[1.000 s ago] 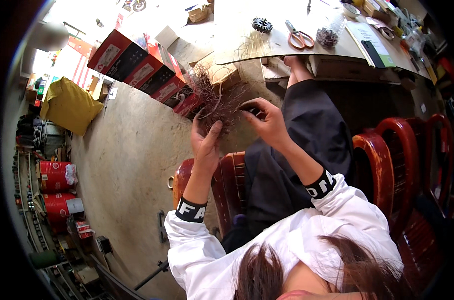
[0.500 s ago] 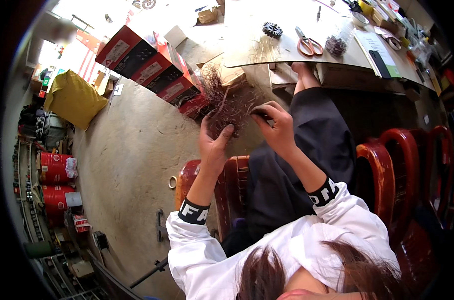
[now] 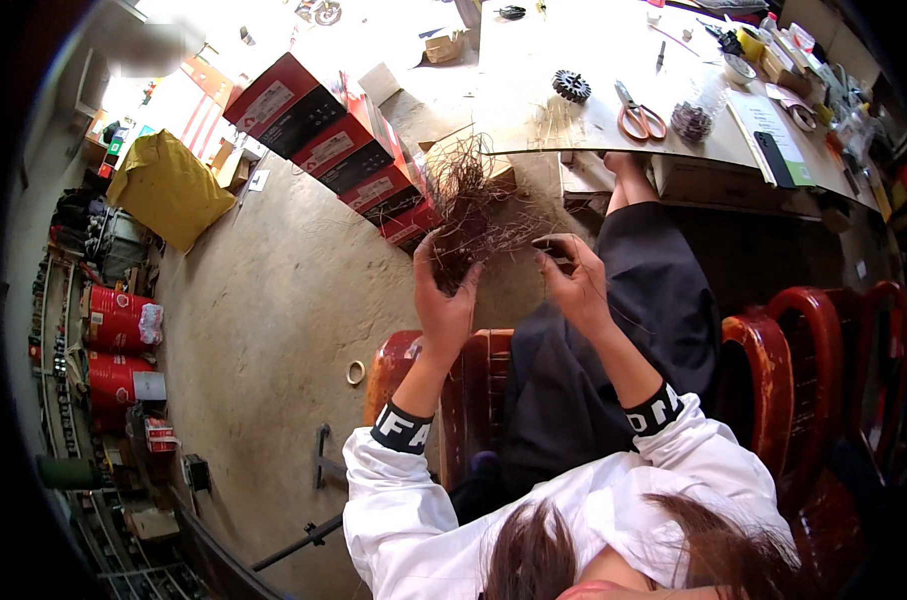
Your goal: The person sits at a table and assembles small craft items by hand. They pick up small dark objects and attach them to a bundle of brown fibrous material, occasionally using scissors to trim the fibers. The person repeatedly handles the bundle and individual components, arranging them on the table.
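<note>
A loose tangle of thin reddish-brown wire (image 3: 464, 215) bristles upward and sideways in front of me. Its lower part is cupped by my left hand (image 3: 446, 305), with the fingers behind and the thumb on the near side. To its right, my right hand (image 3: 579, 285) is closed in a pinch, the fingertips dark. Fine strands stretch from the tangle toward these fingertips; exactly how many they grip is too small to tell. Both hands are over the floor, short of the table.
A white table (image 3: 534, 90) ahead bears orange-handled scissors (image 3: 639, 120), a black toothed wheel (image 3: 572, 86), a small wire bundle (image 3: 691, 122) and a phone (image 3: 772, 158). Red-and-black boxes (image 3: 329, 150) stand left of the tangle. Red wooden chairs (image 3: 759, 370) are at right.
The view has shifted, so the whole scene sits lower and further right. My right hand still pinches beside the tangle, its fingers a little more spread; my left hand keeps its hold.
</note>
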`<act>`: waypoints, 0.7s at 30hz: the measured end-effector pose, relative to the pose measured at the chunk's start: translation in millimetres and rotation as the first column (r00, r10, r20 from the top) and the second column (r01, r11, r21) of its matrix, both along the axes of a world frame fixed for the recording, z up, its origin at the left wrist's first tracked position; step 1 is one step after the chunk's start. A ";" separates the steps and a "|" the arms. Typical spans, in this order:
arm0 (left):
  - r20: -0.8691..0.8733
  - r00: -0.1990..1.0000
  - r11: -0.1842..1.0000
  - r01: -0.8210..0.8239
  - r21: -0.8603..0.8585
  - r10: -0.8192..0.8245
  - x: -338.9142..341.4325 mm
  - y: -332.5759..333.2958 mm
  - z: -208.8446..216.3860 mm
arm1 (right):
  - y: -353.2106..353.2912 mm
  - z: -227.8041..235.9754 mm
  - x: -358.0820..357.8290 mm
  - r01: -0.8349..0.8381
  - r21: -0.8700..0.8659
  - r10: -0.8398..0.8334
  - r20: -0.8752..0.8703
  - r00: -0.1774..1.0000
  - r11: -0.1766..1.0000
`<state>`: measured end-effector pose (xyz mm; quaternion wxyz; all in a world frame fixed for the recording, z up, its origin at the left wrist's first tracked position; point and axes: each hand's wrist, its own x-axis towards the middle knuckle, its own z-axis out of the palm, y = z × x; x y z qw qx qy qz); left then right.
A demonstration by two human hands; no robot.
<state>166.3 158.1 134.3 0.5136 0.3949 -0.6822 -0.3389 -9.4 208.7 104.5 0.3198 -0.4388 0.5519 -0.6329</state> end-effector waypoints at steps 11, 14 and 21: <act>0.311 0.920 0.957 -0.171 -0.233 0.240 11.9 -11.4 6.1 | 2.8 -6.6 -39.4 0.160 0.007 -0.155 0.302 0.940 0.987; 0.343 0.900 0.954 -0.197 -0.228 0.268 14.5 -15.7 0.8 | 0.4 14.8 -41.8 0.310 -0.100 -0.278 0.250 0.928 0.946; 0.436 0.845 0.942 -0.207 -0.265 0.309 12.0 -14.4 3.0 | -6.9 100.0 11.4 -0.105 -0.287 -0.056 -0.502 0.863 0.952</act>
